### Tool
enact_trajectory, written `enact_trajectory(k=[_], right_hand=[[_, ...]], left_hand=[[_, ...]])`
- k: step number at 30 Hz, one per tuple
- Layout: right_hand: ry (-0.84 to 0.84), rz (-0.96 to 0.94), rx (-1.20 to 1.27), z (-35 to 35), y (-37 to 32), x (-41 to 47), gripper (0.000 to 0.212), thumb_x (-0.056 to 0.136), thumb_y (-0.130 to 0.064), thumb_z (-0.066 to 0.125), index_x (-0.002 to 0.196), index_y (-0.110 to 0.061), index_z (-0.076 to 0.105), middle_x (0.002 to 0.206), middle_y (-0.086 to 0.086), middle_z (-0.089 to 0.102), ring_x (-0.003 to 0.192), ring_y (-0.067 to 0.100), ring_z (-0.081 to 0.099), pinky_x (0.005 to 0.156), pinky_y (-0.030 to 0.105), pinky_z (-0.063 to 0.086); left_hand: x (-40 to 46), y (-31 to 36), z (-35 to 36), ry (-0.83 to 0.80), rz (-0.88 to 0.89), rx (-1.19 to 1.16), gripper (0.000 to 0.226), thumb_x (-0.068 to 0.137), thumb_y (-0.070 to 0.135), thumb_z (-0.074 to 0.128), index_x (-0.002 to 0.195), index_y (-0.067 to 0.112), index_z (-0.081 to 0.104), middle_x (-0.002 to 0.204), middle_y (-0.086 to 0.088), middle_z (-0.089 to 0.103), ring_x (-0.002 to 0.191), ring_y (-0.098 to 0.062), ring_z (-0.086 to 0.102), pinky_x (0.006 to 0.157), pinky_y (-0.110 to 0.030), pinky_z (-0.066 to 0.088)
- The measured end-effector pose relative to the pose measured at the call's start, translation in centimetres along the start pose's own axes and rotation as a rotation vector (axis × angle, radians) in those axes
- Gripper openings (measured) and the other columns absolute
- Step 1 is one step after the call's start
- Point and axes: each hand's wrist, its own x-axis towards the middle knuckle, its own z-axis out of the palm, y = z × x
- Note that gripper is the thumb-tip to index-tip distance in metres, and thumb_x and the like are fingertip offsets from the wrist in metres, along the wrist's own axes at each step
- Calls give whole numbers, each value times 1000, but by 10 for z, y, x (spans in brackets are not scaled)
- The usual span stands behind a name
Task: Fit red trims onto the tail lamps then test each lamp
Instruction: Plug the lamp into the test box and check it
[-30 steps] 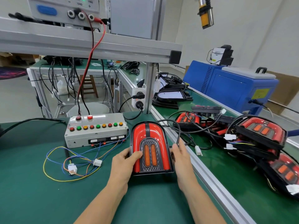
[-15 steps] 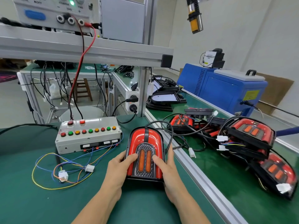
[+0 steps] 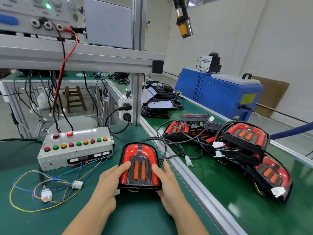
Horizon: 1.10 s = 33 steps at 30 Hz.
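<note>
Tail lamp (image 3: 139, 167) – glossy red plastic trim round matt black textured centre, amber lenses smooth. Worktop (image 3: 50, 217) matt green mat, edged in brushed aluminium rail (image 3: 194, 185). Control box (image 3: 76, 150) – painted grey metal, shiny plastic buttons. Wooden stool (image 3: 74, 99) behind.

walls: plain white (image 3: 279, 34)
desk: green mat (image 3: 30, 221), aluminium rail (image 3: 191, 180)
stool: wooden (image 3: 75, 99), behind desk
machine: blue cabinet (image 3: 218, 94), right
</note>
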Motion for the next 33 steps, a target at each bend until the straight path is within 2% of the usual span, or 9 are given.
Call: enact_trajectory(k=[3,7,11,16,20,23,27,30,33], right_hand=[[28,-6,-12,-1,-1,-2,60,96,-30,58,150,-24,32,133,6,60,110,18,66,90,35,55],[-59,-45,-50,-2,-10,-10,58,95,-28,59,145,-38,32,124,-4,67,107,15,68,85,34,55],[-33,-154,-40,-5,-20,-15,61,97,-20,56,147,-41,28,126,-6,66,111,15,65,89,35,54],[39,-270,-71,-15,-35,-22,63,97,-20,56,146,-47,27,123,-14,66,112,10,64,94,35,53],[99,-312,-79,-27,-47,-31,71,96,-23,59,150,-44,19,125,-17,64,113,5,62,100,34,50],[161,-345,-77,-39,-60,-38,72,95,-26,59,151,-44,17,120,-29,63,112,-2,61,103,32,47],[244,-367,-57,-58,-84,-50,69,97,-24,56,151,-43,18,133,-17,58,114,3,61,106,38,45],[326,-397,-83,-78,-100,-63,72,97,-30,55,151,-47,11,142,-21,44,120,-5,52,111,36,38],[407,-411,-94,-101,-115,-75,73,96,-34,56,150,-50,10,148,-18,40,129,5,47,114,44,35]], left_hand=[[-2,1,5,9,8,-1,15,82,28,70,79,13,71,71,-7,73,65,-22,62,74,-34,42],[-10,5,12,-88,89,21,17,85,30,66,94,16,72,84,-7,75,75,-24,71,79,-38,51],[-21,20,19,-202,174,23,21,85,27,65,103,18,71,94,-6,75,87,-23,72,82,-39,51],[-31,33,31,-302,219,52,23,84,29,63,104,21,71,95,-3,75,85,-18,72,70,-29,48],[-36,35,49,-343,235,1,25,84,29,62,105,18,71,96,-5,75,84,-18,72,58,-18,53],[-38,37,69,-395,230,-15,28,85,31,61,106,15,71,97,-7,74,86,-20,72,65,-22,54],[-40,44,101,-466,255,21,32,81,40,61,101,17,72,96,-4,75,86,-16,72,77,-29,48],[-46,51,128,-555,279,37,29,83,40,61,97,19,74,93,-4,75,81,-15,72,64,-18,51],[-52,56,158,-618,280,51,25,89,35,59,100,16,72,91,-5,75,76,-14,72,57,-15,51]])
